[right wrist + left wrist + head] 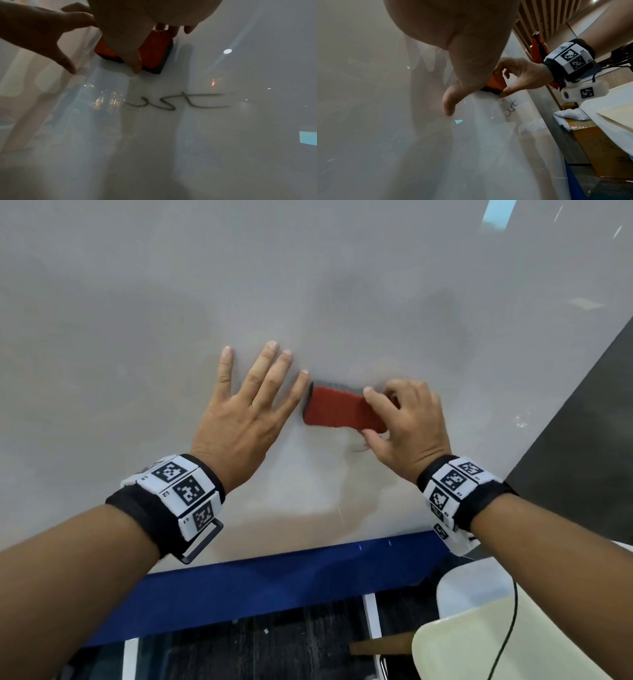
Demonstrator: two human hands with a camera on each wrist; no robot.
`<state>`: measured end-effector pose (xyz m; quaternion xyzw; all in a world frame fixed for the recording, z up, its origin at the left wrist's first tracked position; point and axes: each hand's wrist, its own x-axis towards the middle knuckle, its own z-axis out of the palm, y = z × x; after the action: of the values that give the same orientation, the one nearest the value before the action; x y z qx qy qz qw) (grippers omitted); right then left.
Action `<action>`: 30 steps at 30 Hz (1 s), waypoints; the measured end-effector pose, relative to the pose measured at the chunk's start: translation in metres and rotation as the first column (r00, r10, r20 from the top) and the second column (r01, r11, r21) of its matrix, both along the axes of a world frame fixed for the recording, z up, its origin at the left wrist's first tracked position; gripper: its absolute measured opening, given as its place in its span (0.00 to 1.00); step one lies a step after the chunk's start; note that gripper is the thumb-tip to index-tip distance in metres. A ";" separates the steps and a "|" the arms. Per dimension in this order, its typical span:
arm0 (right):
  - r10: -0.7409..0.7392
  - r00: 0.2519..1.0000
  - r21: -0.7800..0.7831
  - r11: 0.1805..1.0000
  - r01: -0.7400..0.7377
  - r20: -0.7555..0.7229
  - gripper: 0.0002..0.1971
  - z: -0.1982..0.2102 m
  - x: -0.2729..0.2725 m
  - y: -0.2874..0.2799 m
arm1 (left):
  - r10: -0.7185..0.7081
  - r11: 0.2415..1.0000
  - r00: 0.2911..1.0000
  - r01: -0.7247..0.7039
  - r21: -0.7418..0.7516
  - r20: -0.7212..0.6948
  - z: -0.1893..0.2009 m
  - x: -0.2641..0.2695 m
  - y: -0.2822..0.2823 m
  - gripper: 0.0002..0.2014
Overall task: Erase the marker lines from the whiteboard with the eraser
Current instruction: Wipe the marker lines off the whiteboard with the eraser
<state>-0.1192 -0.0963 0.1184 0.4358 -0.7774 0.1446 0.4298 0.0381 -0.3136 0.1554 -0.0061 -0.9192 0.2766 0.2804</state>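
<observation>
1. Foreground, head view: a pale rounded chair seat [496, 642] with a thin black cable [512, 621] across it lies at lower right, above dark flooring.
2. Blue lower edge of the board [274, 580]: a band running along the bottom of the whiteboard, just behind both forearms.
3. Wrist bands: each forearm carries a black strap with white blocks printed with square black-and-white markers, the left band [181, 494] and the right band [455, 487].
4. Left hand [246, 412]: laid flat against the whiteboard [137, 320], fingers straight and spread, holding nothing. Its little fingertip lies just beside the left end of the eraser.
5. Right hand [407, 422]: curled round the right end of the eraser [337, 410], fingers over the top edge and thumb under the bottom edge. The right wrist view shows the thumb tip at the board surface.
6. Eraser: a red rectangular block with a dark felt layer, pressed felt-side against the board, long side roughly level, between the two hands.
7. Marker lines [176, 102]: a dark handwritten scrawl on the board just below the eraser and apart from it; in the head view only a short trace shows beneath the right thumb.
8. Background: the upper board surface is grey and smudged, with a light blue reflection [495, 213] near the top right.
</observation>
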 end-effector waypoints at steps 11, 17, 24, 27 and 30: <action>0.036 0.999 0.022 0.999 -0.036 -0.023 0.31 -0.014 -0.016 0.017 | 0.011 1.000 0.999 -0.011 -0.002 0.048 -0.004 -0.017 0.026 0.39; 0.043 0.998 0.103 0.994 -0.039 -0.035 0.27 -0.040 -0.014 0.017 | 0.043 0.999 0.999 -0.042 -0.023 0.026 -0.004 -0.019 0.033 0.39; -0.006 0.999 -0.033 0.999 0.007 0.035 0.31 -0.018 -0.023 0.033 | -0.009 0.998 0.999 0.006 -0.063 -0.040 0.000 -0.030 0.042 0.35; -0.042 0.997 -0.007 0.999 0.042 0.066 0.31 -0.033 -0.019 0.032 | -0.002 0.995 0.999 -0.001 -0.095 -0.037 0.002 -0.036 0.048 0.35; -0.003 1.000 0.196 0.981 0.004 -0.008 0.28 -0.045 -0.018 0.034 | 0.012 0.994 1.000 -0.013 -0.113 -0.016 0.001 -0.037 0.049 0.37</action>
<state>-0.1376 -0.0628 0.0733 0.4752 -0.7870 0.0651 0.3881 0.0012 -0.2648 0.1564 -0.0142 -0.8999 0.3300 0.2847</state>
